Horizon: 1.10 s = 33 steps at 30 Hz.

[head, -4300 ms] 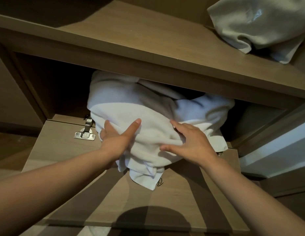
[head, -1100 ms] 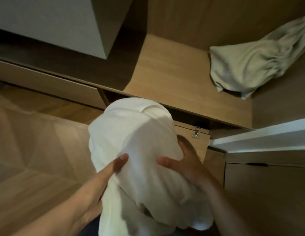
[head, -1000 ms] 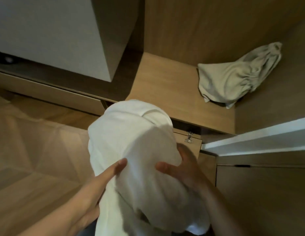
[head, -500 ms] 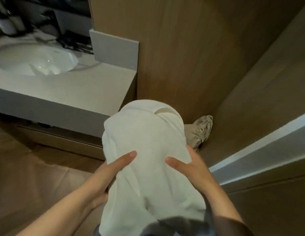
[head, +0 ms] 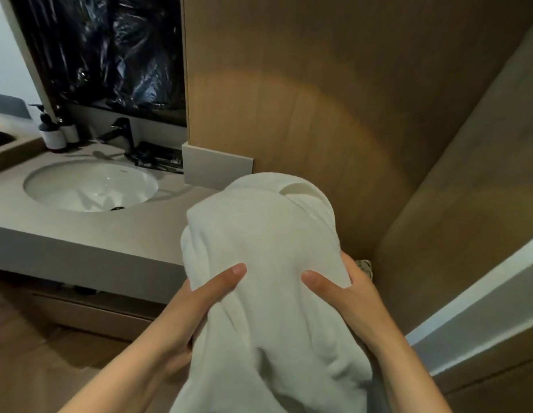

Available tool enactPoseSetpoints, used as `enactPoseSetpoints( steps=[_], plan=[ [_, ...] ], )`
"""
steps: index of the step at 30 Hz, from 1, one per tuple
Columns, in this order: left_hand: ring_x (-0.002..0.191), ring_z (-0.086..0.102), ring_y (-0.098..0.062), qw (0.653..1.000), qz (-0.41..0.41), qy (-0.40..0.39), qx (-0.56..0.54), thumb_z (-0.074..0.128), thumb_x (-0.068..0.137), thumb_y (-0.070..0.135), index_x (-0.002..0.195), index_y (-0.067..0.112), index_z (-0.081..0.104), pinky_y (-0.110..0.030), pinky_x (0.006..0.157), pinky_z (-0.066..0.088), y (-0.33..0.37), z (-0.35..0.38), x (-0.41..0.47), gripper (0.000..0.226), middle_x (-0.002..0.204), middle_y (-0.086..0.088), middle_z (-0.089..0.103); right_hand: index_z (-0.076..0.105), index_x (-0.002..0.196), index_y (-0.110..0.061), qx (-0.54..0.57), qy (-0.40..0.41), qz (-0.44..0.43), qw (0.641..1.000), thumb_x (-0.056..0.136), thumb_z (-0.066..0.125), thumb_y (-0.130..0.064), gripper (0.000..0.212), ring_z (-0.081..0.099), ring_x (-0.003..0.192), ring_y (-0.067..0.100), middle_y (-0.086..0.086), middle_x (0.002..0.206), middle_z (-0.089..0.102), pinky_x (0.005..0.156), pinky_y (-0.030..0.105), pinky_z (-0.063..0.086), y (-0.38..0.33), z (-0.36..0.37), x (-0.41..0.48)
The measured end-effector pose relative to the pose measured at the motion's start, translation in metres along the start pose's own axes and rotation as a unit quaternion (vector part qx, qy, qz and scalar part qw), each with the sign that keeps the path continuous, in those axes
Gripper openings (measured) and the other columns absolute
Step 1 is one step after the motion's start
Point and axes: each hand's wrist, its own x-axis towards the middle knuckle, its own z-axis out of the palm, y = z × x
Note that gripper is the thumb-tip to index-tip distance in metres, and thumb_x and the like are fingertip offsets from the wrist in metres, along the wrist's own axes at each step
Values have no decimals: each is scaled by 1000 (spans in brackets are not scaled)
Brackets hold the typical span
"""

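Observation:
A bulky bundle of white towelling (head: pixel 265 242) is held up in front of me, between both hands. My left hand (head: pixel 199 302) grips its left side, thumb on top and fingers hidden underneath. My right hand (head: pixel 345 296) grips the right side the same way, thumb lying across the cloth. The lower part of the bundle hangs down past the bottom edge of the view.
A grey vanity counter (head: pixel 80 234) with a white oval sink (head: pixel 89 183), a black tap (head: pixel 121 132) and pump bottles (head: pixel 51 132) lies to the left. A wooden wall panel (head: pixel 304 99) stands straight ahead. A white-edged wooden panel (head: pixel 482 293) runs along the right.
I have lifted the bundle out of the low cupboard and risen with it. The view has swung up and left, from the cupboard shelf to the sink counter.

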Motion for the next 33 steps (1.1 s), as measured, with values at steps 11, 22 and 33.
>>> enactPoseSetpoints(
  steps=[11, 22, 33],
  plan=[
    [104, 69, -25, 999, 8, 44, -11, 88, 58, 43, 129, 23, 54, -40, 87, 52, 38, -36, 16, 82, 115, -4, 71, 55, 125, -47, -58, -10, -22, 998, 49, 75, -80, 85, 63, 104, -6, -30, 117, 65, 82, 22, 49, -19, 37, 54],
    [102, 69, -23, 990, 85, 103, -35, 75, 72, 38, 128, 27, 54, -34, 77, 58, 88, -71, 62, 61, 114, -3, 71, 53, 124, -47, -63, -95, -60, 992, 49, 76, -74, 83, 61, 99, -11, -33, 112, 64, 67, 9, 51, -47, 76, 166],
    [113, 64, -26, 978, 161, 116, -71, 79, 76, 38, 135, 24, 51, -45, 107, 39, 154, -142, 138, 67, 125, -3, 66, 53, 104, -63, -166, -126, -129, 970, 52, 72, -78, 57, 58, 95, -16, -37, 109, 61, 70, 10, 46, -93, 144, 305]
  ],
)
